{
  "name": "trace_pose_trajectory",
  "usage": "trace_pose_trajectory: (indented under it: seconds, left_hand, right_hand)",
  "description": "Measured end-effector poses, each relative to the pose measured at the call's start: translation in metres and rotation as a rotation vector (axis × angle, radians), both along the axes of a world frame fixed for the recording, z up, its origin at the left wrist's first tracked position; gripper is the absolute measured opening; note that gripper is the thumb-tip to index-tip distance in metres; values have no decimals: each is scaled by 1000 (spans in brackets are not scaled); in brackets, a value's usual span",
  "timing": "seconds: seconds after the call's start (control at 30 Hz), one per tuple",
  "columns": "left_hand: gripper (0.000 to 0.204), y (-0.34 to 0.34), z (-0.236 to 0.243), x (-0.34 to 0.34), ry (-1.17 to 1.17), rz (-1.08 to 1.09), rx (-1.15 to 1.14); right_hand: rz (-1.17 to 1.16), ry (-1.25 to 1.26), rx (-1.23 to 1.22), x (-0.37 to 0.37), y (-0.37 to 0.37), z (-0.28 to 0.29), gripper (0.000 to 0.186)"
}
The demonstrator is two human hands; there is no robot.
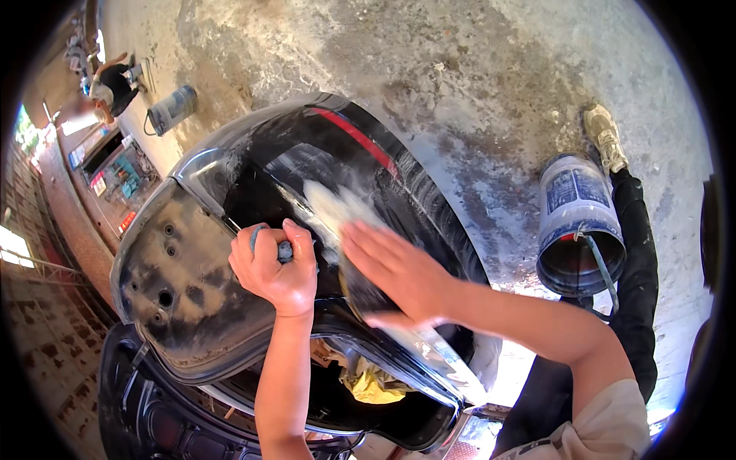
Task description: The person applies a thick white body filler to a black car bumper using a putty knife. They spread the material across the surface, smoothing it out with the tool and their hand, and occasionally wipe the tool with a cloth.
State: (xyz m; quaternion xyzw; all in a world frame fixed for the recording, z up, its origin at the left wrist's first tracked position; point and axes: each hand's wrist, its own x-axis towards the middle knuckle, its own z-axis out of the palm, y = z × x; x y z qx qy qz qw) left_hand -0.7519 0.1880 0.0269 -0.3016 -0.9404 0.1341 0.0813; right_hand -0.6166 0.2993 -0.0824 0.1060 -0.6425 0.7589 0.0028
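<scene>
My left hand (272,268) is clenched around a wet grey-blue rag or sponge (284,251), held over the dark body panel of a car's rear corner (429,218). My right hand (395,272) lies outstretched on that panel, fingers straight and side by side, slightly blurred, over a pale smeared patch (322,203); whether anything is under the palm I cannot tell. A red strip (345,132) runs across the panel above. Left of my hands is a grimy inner panel with holes (184,291). Below, the open trunk holds a crumpled yellow item (376,387).
An open bucket (575,192) with a handle stands at right beside my leg and shoe (609,138). Another bucket (172,109) is on the concrete floor (498,61) at upper left, near another person (115,88). A dark opened lid (161,406) fills the lower left.
</scene>
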Motion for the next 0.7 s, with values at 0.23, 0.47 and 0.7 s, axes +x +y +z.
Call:
trace_pose_trajectory:
  seconds: [0.23,0.47,0.7]
  left_hand:
    - [23,1,0,1,-6,41,26]
    - [22,-3,-1,-1,11,36,36]
    - [20,2,0,1,-1,60,29]
  right_hand:
    - [-40,16,-29,-5,0,-4,97]
    - [-61,62,15,-34,2,-7,97]
    - [105,-43,-19,19,2,8,100]
